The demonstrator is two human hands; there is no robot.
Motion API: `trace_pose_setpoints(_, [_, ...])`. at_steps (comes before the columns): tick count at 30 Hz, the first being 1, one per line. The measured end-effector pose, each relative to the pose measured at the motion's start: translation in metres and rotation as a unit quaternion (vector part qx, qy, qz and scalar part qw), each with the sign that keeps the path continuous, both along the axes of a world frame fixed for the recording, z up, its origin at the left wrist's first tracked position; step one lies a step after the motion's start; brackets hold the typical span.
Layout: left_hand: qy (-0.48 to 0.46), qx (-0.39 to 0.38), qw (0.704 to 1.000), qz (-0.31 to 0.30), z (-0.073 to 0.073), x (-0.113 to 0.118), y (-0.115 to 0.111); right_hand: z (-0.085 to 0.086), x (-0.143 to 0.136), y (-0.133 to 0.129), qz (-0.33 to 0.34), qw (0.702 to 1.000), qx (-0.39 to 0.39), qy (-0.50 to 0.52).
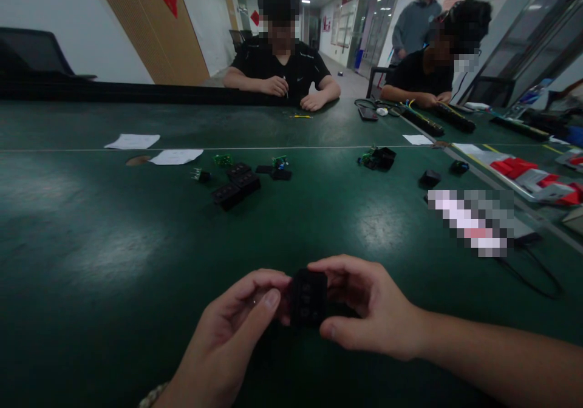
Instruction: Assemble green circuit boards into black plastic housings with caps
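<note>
A small black plastic box (310, 297) with round marks on its face is held up between my hands, just above the green table. My right hand (371, 311) grips it from the right, with a fingertip at its top edge and the thumb at its lower corner. The fingertips of my left hand (237, 320) press against the box's left side; the left thumb lies a little apart from it. A tiny bright glint shows by the left fingers, too small to name. The back of the box is hidden.
Black housings (237, 186) and green circuit boards (223, 160) lie ahead on the table (136, 311). More parts (378, 158) sit to the right, near a blurred flat device (473, 223) with a cable. Paper sheets (177, 156) lie farther back. Two people sit opposite; another stands behind.
</note>
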State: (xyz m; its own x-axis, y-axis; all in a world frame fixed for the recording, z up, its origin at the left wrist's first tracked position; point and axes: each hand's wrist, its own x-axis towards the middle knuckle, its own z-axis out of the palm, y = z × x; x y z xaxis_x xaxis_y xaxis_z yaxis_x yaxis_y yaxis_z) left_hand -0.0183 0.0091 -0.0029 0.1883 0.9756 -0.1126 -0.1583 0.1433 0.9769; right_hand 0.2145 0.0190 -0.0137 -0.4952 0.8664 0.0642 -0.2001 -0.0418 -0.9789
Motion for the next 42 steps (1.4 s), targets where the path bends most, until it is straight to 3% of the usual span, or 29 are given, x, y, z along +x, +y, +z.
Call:
trace_pose_setpoints(9, [-0.005,0.004,0.999,-0.037,0.003,0.010,-0.006,0.001,0.000,-0.001,-0.014,1.000,0.000,-0.011])
trace_pose_setpoints(14, [0.023,-0.005,1.000,0.006,0.007,0.013,-0.008,0.003,-0.002,-0.003,-0.027,0.999,-0.012,-0.031])
trace_pose_setpoints(20, [0.020,0.014,1.000,0.005,0.005,0.014,-0.009,0.006,-0.007,-0.002,-0.047,0.998,-0.045,-0.019])
trace_pose_setpoints(26, [0.003,0.068,0.996,-0.058,-0.004,0.009,-0.004,0.014,-0.009,0.002,-0.077,0.996,-0.045,-0.007])
trace_pose_setpoints(35, [-0.022,0.057,0.996,-0.071,-0.010,0.007,-0.002,0.012,-0.012,-0.006,-0.049,0.995,-0.091,-0.002])
trace_pose_setpoints(42, [-0.007,0.094,0.991,-0.096,-0.010,0.007,-0.002,0.018,-0.015,-0.001,-0.070,0.992,-0.103,0.008])
